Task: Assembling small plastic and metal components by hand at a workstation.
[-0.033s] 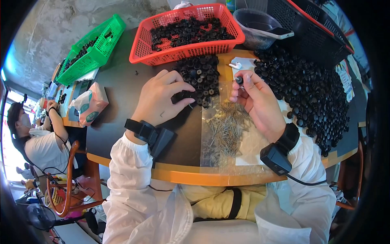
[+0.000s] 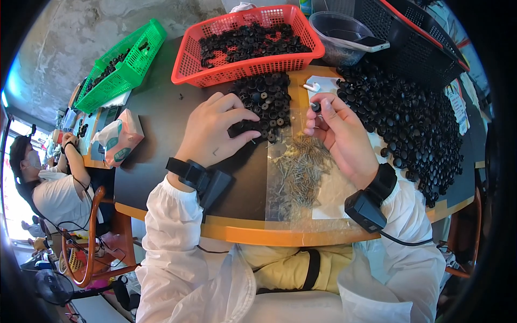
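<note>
In my right hand a small round black cap with a thin metal screw in it is pinched between thumb and fingertips. My left hand curls at the left side of a spread of black caps, its thumb and forefinger bent round dark caps. A small metal tip pokes out beside that thumb; its other fingers are partly hidden. Between my hands, nearer to me, lies a heap of metal screws on clear plastic. Some caps of the spread show a central hole.
Beyond my hands stands a red basket of black parts. A large pile of black caps covers the right side, below a black crate. A clear tub carries a phone. At left are a green basket, tissues and a seated person.
</note>
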Tool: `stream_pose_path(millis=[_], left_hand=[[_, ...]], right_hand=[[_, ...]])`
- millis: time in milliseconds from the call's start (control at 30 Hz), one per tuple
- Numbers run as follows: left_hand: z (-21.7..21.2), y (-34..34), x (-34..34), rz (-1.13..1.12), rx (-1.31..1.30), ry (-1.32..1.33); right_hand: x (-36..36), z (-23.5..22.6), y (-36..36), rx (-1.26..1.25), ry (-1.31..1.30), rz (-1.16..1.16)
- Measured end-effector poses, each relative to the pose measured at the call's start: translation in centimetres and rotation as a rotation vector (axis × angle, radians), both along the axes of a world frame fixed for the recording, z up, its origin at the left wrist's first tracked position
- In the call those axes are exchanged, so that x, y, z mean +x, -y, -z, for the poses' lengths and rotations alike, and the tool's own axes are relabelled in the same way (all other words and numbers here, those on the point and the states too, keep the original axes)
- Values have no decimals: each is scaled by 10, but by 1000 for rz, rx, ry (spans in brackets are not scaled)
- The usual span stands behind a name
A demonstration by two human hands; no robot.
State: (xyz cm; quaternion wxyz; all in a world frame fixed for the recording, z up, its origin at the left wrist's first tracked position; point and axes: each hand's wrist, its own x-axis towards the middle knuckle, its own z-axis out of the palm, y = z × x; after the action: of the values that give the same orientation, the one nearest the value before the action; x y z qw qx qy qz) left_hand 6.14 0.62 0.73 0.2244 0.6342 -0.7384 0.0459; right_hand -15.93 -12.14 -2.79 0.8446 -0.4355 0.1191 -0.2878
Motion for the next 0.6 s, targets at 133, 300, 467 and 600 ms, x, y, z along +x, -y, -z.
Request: stream_pose_path(millis=[133, 300, 467, 600], left_hand=[[5, 4, -7, 21, -3, -11], [8, 6, -12, 50, 22, -2], [11, 8, -12, 78, 0, -98], [14, 8, -6, 88, 1, -169]], right_hand=[[2, -9, -7, -1, -90, 63], [1, -5, -4, -4, -71, 7], [1, -7, -7, -49, -117, 26], [0, -8, -7, -52, -127, 26]])
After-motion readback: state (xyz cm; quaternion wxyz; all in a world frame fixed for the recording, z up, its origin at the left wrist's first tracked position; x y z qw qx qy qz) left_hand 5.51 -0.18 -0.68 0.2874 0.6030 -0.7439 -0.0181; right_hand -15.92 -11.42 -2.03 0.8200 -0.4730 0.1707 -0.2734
